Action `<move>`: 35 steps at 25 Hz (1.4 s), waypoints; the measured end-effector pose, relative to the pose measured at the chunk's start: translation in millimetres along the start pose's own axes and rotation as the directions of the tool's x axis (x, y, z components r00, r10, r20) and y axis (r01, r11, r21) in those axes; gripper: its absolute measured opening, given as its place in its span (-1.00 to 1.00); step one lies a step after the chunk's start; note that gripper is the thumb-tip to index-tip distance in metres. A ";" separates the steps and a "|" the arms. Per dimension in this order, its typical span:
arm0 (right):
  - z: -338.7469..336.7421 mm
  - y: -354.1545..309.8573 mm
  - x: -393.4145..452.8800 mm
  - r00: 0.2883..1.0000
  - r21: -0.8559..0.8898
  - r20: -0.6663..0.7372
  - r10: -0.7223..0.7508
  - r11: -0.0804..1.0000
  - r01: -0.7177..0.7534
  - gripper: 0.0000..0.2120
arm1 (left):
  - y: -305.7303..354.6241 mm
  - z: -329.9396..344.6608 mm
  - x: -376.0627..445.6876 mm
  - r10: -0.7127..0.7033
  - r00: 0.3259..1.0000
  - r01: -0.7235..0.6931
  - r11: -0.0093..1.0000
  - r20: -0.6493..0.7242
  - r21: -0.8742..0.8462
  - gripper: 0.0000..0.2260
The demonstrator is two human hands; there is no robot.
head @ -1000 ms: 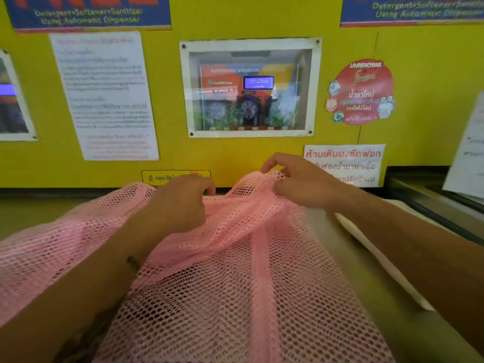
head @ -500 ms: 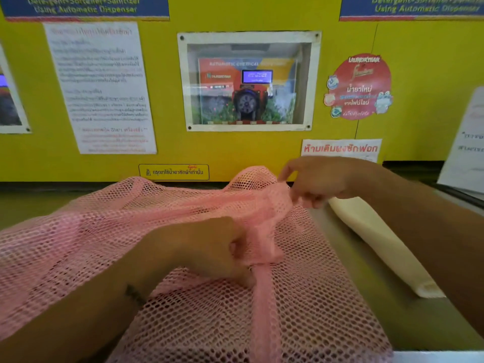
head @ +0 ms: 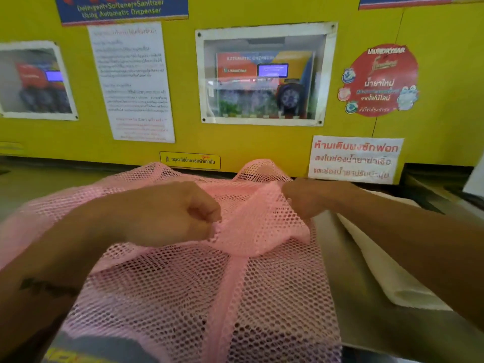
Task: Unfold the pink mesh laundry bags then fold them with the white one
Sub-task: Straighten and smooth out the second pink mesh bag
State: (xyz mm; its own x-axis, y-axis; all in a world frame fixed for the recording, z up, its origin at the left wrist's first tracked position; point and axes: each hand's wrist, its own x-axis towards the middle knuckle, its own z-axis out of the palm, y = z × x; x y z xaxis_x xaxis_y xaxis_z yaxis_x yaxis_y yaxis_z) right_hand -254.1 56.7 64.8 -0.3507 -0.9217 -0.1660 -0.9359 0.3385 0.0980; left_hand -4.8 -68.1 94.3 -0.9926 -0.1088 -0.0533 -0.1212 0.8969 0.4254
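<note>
Yellow wall panel point(head: 262, 142) straight ahead, past both hands. Glass-fronted dispenser window point(head: 264, 74) above them, printed notice point(head: 131, 82) up-left, round red sticker point(head: 379, 79) up-right. Grey counter point(head: 340, 297) under the right forearm.

The pink mesh laundry bag point(head: 262, 297) is pale pink, with a honeycomb pattern of small holes and a solid pink band running near to far down its middle. To its right lies a plain white bag point(head: 387, 273) on a grey-beige counter point(head: 353, 323). The far wall point(head: 248, 142) is bright yellow, bearing white notices point(head: 131, 79), a round red sticker point(head: 379, 79) and a blue banner point(head: 123, 9) with white lettering.
</note>
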 end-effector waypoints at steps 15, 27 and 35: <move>0.5 35.5 0.3 0.998 0.256 -0.045 -0.043 0.965 0.054 -0.85 | 59.7 100.0 29.1 -0.249 0.959 0.266 0.956 -0.135 0.123 -0.37; 4.3 76.5 36.6 0.987 0.171 -0.056 0.153 0.975 -0.142 -0.63 | 68.2 94.0 3.6 0.099 0.991 -0.102 0.994 -0.087 -0.036 -0.79; 3.2 80.6 39.4 0.925 0.281 -0.143 0.351 0.911 -0.303 -0.81 | 61.7 68.5 15.1 0.008 0.984 -0.040 0.983 -0.177 -0.179 -0.83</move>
State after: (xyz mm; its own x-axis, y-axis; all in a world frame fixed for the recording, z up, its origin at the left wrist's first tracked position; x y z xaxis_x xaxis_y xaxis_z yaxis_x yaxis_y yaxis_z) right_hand -343.5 48.3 63.0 -0.6486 -0.7609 0.0209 -0.7558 0.6405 -0.1366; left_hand -27.1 14.9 57.8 -0.9782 -0.1761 0.1104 -0.0800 0.8092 0.5820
